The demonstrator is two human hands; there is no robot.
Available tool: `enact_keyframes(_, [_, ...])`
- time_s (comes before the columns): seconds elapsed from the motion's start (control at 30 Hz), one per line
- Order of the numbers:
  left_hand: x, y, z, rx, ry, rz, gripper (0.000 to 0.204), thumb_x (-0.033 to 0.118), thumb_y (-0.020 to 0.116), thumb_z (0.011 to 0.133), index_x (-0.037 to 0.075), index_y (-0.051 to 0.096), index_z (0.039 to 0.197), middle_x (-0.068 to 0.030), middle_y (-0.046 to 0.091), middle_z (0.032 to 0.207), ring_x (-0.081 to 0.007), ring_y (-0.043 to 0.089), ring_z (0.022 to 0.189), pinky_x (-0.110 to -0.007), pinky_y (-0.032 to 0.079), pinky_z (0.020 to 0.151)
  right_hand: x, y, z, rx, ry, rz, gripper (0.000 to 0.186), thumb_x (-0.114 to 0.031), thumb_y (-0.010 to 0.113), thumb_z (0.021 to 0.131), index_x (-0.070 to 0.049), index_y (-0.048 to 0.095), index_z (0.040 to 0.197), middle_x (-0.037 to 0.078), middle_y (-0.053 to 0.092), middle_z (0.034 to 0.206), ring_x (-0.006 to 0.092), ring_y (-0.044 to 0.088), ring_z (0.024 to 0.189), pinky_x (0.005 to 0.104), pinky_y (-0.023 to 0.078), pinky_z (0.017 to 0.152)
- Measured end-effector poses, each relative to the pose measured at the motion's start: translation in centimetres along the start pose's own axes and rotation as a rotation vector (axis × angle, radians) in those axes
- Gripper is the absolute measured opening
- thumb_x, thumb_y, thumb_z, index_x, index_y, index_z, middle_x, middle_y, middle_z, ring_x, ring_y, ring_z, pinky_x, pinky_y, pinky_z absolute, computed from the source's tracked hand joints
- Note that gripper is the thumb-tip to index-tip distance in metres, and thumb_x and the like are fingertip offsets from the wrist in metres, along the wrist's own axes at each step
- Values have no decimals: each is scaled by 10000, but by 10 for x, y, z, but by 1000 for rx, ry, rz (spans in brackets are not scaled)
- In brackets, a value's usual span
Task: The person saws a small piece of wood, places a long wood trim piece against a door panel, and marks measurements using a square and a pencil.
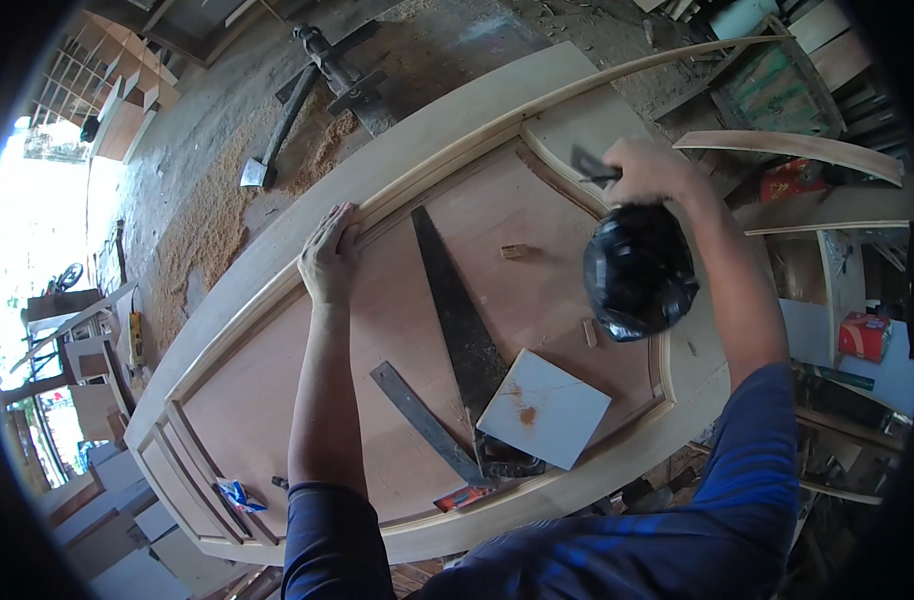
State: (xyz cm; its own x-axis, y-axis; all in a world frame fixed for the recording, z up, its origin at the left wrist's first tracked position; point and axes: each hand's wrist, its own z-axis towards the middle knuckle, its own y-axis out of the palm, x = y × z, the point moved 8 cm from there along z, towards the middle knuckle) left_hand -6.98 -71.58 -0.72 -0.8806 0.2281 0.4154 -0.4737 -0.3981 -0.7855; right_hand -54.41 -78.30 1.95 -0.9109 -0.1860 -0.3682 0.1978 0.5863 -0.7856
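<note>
Pale wood moulding strip (437,170) lies along the far side of the panel door (392,310), right end projecting past it; left hand (329,255) is on the strip, fingers pressed together across it, can't tell if the thumb pinches; right hand (647,170) has fingers curled round a dark tool (592,163), blurred, exact type unclear; black plastic bag (640,270) just below that hand, can't tell if it hangs or sits; risks, my read: strip could skid if left-hand pressure drops, since the overhanging end looks unsupported; a slip of the tool could dent the panel; handsaw (455,300) lies loose near the left forearm, so a careless sweep could nick skin or score wood; door face also carries a metal straightedge (422,420), a white square board (544,410) partly over the saw, and a small wood block (514,251); room: sawdust (217,220) on the floor beyond, hatchet-like tool (286,128) lying there; curved board (792,152) and red carton (863,336) among offcuts at right; bright opening (37,220) at left.
</note>
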Motion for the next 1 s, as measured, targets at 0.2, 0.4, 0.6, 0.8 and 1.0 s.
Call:
enact_keyframes(0.2, [3, -1, -2, -7, 44, 27, 249, 65, 786, 986, 110, 857, 1221, -111, 839, 1255, -285, 780, 1266, -414, 618, 1078, -62, 60, -19, -255, -283, 181, 405, -375, 859, 859, -12, 782, 1021, 158, 764, 900, 285, 714, 817, 419, 547, 766])
enact_keyframes(0.4, [7, -1, -2, -9, 41, 21, 262, 59, 785, 982, 110, 855, 1229, -110, 838, 1261, -288, 775, 1276, -419, 611, 1089, -18, -20, 34, 766, -190, 271, 243, -216, 756, 1038, -107, 806, 1249, 125, 813, 1200, 318, 789, 1035, 419, 623, 911])
enact_keyframes(0.6, [2, 3, -4, -15, 42, 33, 265, 72, 790, 978, 119, 856, 1231, -108, 834, 1272, -289, 775, 1273, -420, 613, 1090, -18, 4, 87, 987, -325, 145, 292, -194, 760, 1024, -224, 816, 1309, 24, 783, 1313, 303, 786, 1121, 428, 657, 970])
enact_keyframes(0.8, [3, 1, -2, 16, 57, 29, 250, 100, 813, 963, 129, 861, 1207, -96, 837, 1261, -280, 781, 1255, -423, 617, 1088, -19, 3, 88, 1034, -373, 101, 300, -144, 820, 972, -215, 836, 1264, 8, 788, 1260, 263, 801, 1060, 405, 674, 879])
enact_keyframes(1.0, [6, 0, -2, 31, 68, 33, 243, 120, 832, 954, 125, 860, 1195, -90, 841, 1246, -272, 782, 1254, -424, 618, 1090, -21, 4, 87, 1030, -376, 113, 303, -140, 812, 977, -209, 833, 1271, 11, 785, 1258, 270, 800, 1062, 415, 672, 891])
